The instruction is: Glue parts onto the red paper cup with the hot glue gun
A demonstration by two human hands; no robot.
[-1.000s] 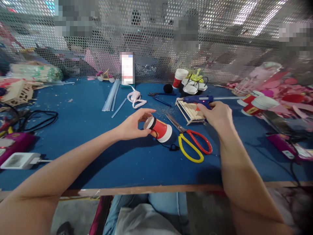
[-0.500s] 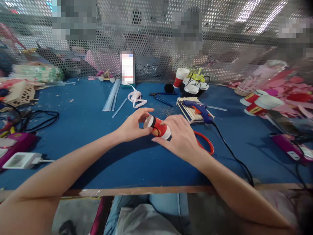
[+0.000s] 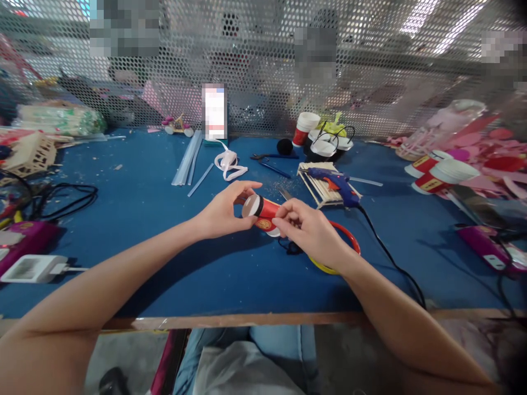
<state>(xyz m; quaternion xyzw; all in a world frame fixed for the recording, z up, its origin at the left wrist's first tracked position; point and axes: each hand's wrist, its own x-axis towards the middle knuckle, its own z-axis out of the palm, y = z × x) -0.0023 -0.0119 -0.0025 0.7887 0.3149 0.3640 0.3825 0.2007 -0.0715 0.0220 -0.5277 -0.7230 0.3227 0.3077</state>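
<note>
A small red paper cup (image 3: 269,209) with a white base and a black band round that end lies tilted on its side above the table. My left hand (image 3: 224,211) is closed round the base end, thumb below and fingers above. At the cup's other end, my right hand (image 3: 302,225) is in a pinch against its side. What sits between those fingertips is hidden. Just below them shows a thin curled black strand (image 3: 291,248). Partly under my right hand lie scissors with a red and yellow handle (image 3: 349,237).
A blue glue gun (image 3: 335,184) rests on a wooden stick frame (image 3: 310,189), its cable running to the front edge. White ribbon (image 3: 228,164), clear glue sticks (image 3: 187,159), pliers (image 3: 274,157) and a black ball (image 3: 285,146) lie behind. More paper cups (image 3: 444,174) are at right.
My right hand has shifted from covering the cup's side to a fingertip pinch, uncovering the yellow handle and the black strand. My left hand keeps its hold, and the cup has turned slightly.
</note>
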